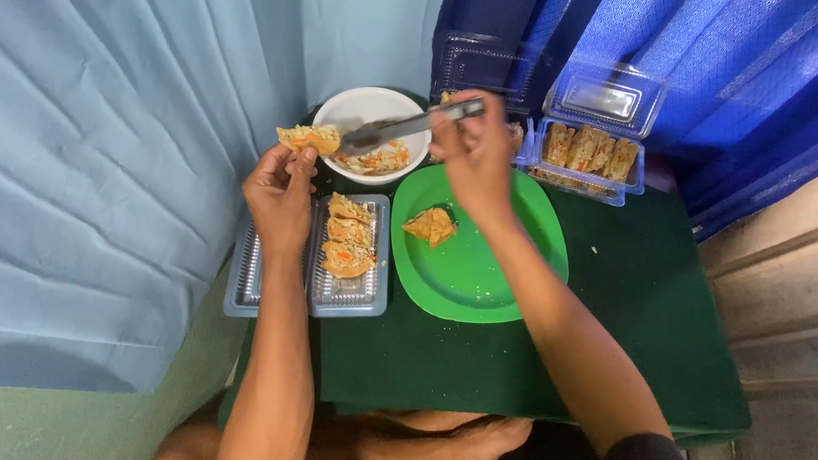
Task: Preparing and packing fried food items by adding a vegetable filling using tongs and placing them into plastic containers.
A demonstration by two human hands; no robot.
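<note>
Green cloth covers the counter (528, 364), above which the left hand (279, 195) pinches a filled pastry shell (308, 137) by its lower edge, fingers closed on it. It looks light, crisp and crumbly, best held by the rim. The right hand (473, 152) grips metal tongs (404, 128) over the white bowl (365, 106), beside a green plate (485, 263) and a clear tray (347, 294).

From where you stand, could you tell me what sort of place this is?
Probably a small makeshift food stall: blue tarpaulin walls, a low table under dark green cloth, clear plastic hinged trays of filled pastries, and a white bowl of filling.
</note>
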